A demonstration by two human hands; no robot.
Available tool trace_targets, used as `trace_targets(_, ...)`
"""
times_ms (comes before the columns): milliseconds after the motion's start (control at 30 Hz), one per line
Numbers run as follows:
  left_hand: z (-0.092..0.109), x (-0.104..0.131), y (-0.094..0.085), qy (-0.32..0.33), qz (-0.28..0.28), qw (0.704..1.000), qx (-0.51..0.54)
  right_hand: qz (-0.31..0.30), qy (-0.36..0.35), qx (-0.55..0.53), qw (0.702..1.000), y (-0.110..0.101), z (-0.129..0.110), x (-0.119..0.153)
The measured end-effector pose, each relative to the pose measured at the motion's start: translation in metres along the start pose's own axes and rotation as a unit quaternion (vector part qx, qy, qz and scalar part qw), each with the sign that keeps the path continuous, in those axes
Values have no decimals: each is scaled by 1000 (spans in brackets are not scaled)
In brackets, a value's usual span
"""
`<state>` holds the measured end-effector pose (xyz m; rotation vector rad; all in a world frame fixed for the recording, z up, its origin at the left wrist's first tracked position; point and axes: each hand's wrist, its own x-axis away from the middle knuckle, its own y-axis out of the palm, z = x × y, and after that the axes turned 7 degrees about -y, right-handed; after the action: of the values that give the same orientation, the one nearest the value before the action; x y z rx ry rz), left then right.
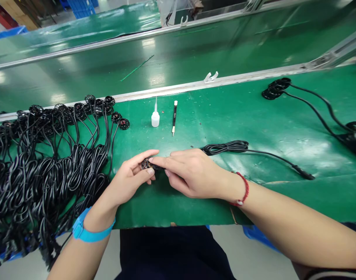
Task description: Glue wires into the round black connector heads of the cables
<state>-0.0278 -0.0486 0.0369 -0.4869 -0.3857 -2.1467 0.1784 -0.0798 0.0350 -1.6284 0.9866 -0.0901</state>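
Between the fingers and thumb of my left hand (134, 173) is a small round black cable end piece (145, 164), held just above the green mat. My right hand (192, 171) reaches in from the right, its index finger pressed on top of that piece and its other fingers curled; what they grip is hidden. A coiled black cable (227, 147) lies beyond my right hand, its plug (304, 173) stretched out to the right. Beyond both hands stand a small white dropper bottle (155, 118) and a black pen-like tool (174, 118).
A big heap of bundled black cables (75, 171) with round ends covers the left of the green table (213, 116). More cables with round ends (273, 92) lie at the far right. A white metal rail with a clip (210, 77) borders a green conveyor belt (108, 70).
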Motion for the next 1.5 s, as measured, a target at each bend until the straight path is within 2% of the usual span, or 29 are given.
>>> trace_targets(533, 0, 0, 0, -8, -6, 1000, -6, -5, 7, -22, 1000, -3, 0, -1)
trace_targets(767, -3, -1, 5, -6, 8, 1000, -19, -43, 39, -44, 997, -6, -4, -2)
trace_targets(867, -3, 0, 4, 3, 15, 1000, -18, -23, 32, -21, 999, -2, -6, -1)
trace_targets(1067, 3, 4, 3, 8, 15, 1000, 18, 70, -7, -17, 997, 5, -4, 0)
trace_targets(1300, 4, 4, 3, -4, -5, 1000, 22, 49, -20, 3, 999, 2, -2, -2)
trace_targets(1500, 3, 3, 4, -11, 9, 1000, 3, 38, -8, 22, 999, 2, -5, -1)
